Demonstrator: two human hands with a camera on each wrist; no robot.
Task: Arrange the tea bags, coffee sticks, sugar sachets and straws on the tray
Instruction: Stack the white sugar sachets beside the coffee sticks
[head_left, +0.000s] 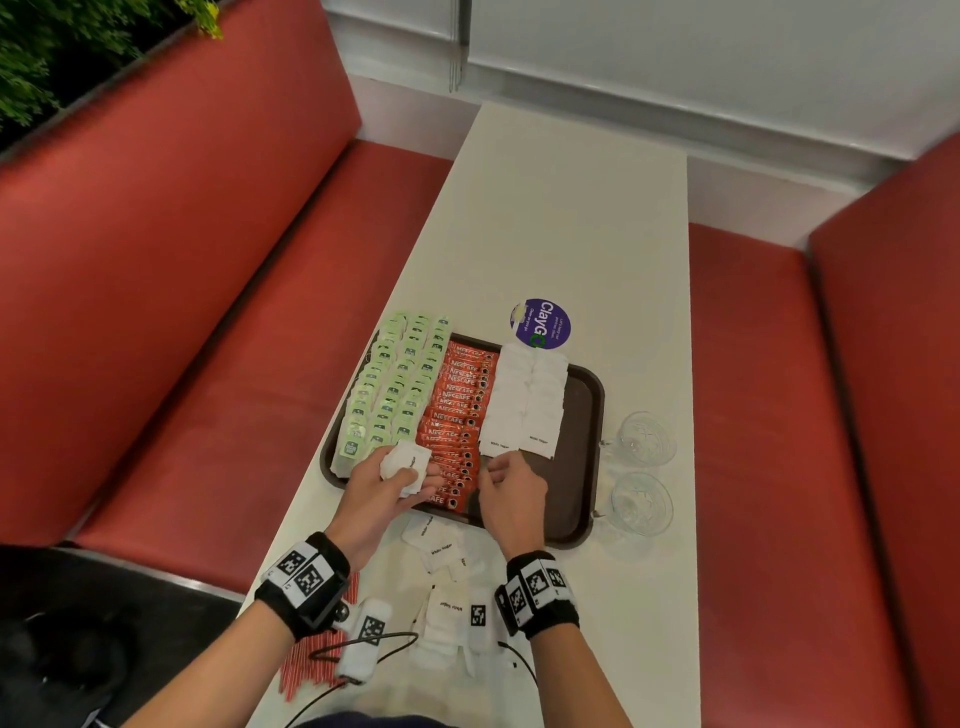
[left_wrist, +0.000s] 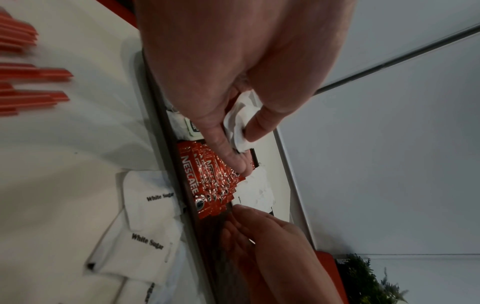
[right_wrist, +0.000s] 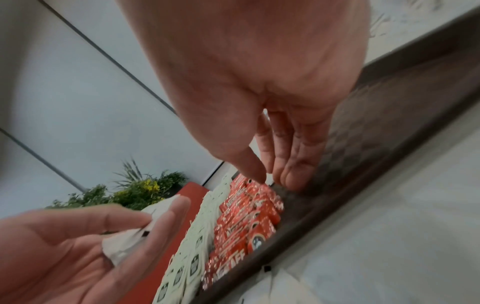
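Hands: left hand (head_left: 382, 486) clutches sachets (head_left: 407, 464); right hand (head_left: 511, 486) loose, fingers straight, on tray (head_left: 582, 415).
Done: tea (head_left: 387, 395), coffee (head_left: 460, 415) rows.
Left: bottom-centre sugar (head_left: 441, 551), straws (head_left: 311, 660).

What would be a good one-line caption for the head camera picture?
Left hand holds sugar sachets while the right hand reaches the sugar row on a brown tray.

Red booth benches (head_left: 218, 291) flank white table (head_left: 566, 218) (plants (head_left: 47, 47) behind).

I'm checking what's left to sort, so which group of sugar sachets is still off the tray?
The loose pile of sugar sachets on the table, nearest the person; the other sugar sachets lie in rows on the tray or in the left hand.
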